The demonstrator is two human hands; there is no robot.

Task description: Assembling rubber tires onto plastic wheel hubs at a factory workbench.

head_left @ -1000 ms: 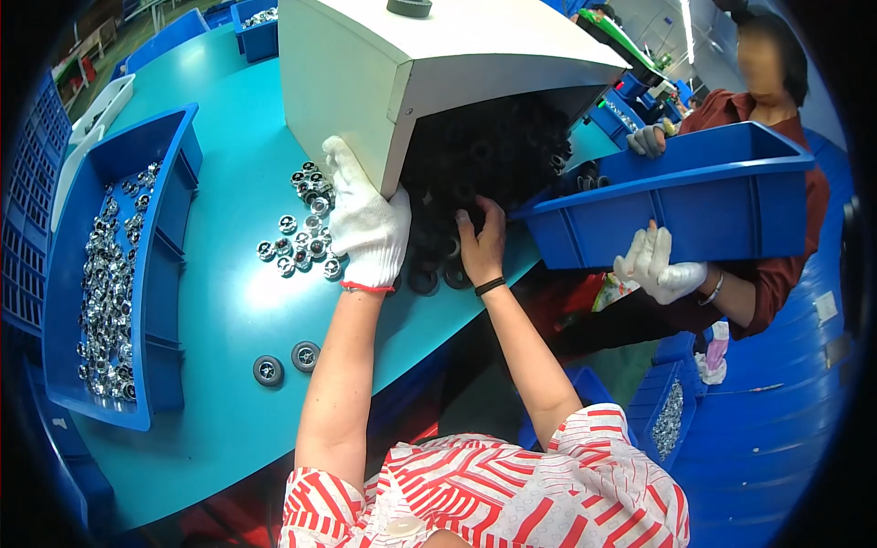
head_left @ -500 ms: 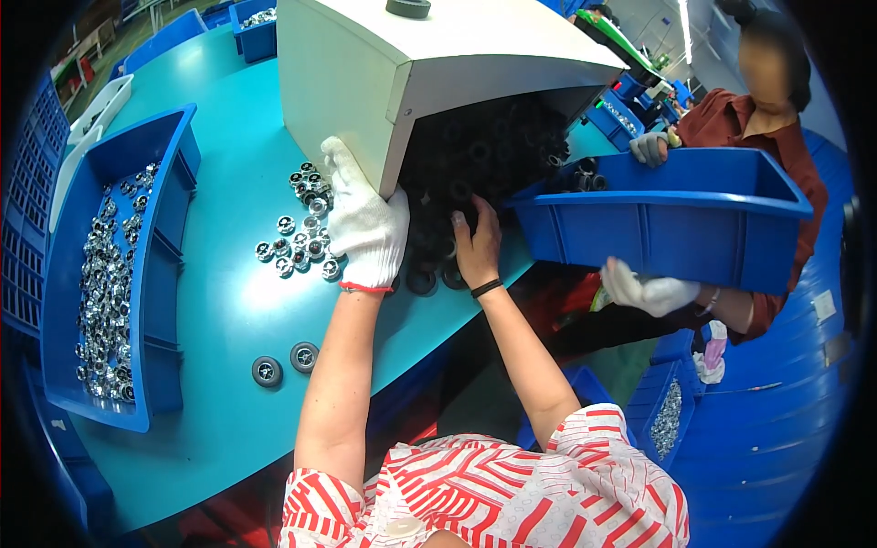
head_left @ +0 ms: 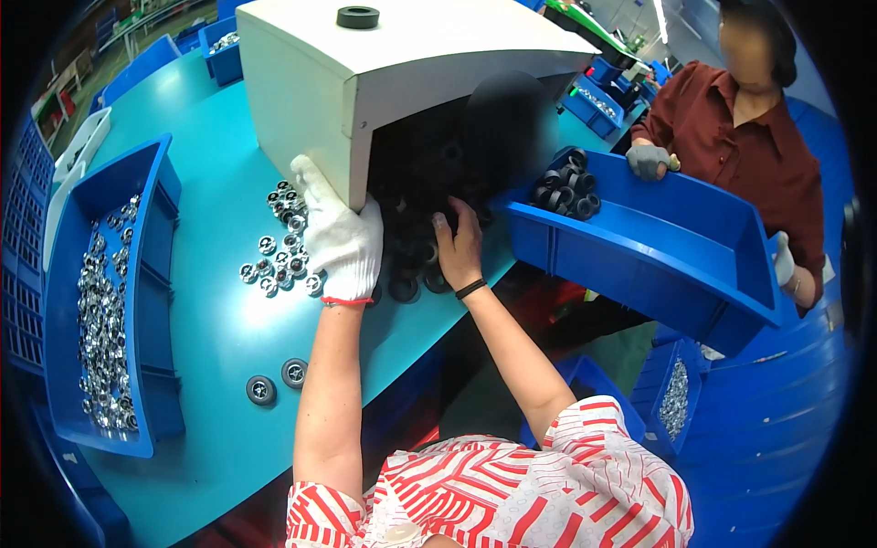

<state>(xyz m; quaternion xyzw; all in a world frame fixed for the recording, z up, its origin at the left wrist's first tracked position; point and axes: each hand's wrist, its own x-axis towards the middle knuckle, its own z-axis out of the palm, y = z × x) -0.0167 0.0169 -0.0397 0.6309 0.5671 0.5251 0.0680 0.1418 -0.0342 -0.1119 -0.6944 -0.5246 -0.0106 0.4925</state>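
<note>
My left hand (head_left: 340, 239), in a white knitted glove with a red cuff, grips the near lower corner of a white box (head_left: 297, 100), fingers stretched along its outer wall. Small chrome wheel hubs (head_left: 283, 262) lie on the table beside the glove. My bare right hand (head_left: 459, 247), a dark band at its wrist, is at the box's open mouth with thumb and fingers apart. It is beside a heap of black tyres (head_left: 411, 269); its fingertips are partly lost in the shadow. Two assembled wheels (head_left: 278, 381) lie nearer to me.
A co-worker (head_left: 731, 155) on the right holds a blue bin (head_left: 630, 265) with black tyres (head_left: 566, 187) at its box end. On the left, another blue bin (head_left: 151, 365) contains chrome hubs on the teal table (head_left: 219, 447). One tyre (head_left: 357, 17) rests atop the box.
The co-worker's bin has tipped so its inside shows, and one supporting hand has moved to its far-right end. My hands keep nearly the same places at the box; the view has shifted slightly.
</note>
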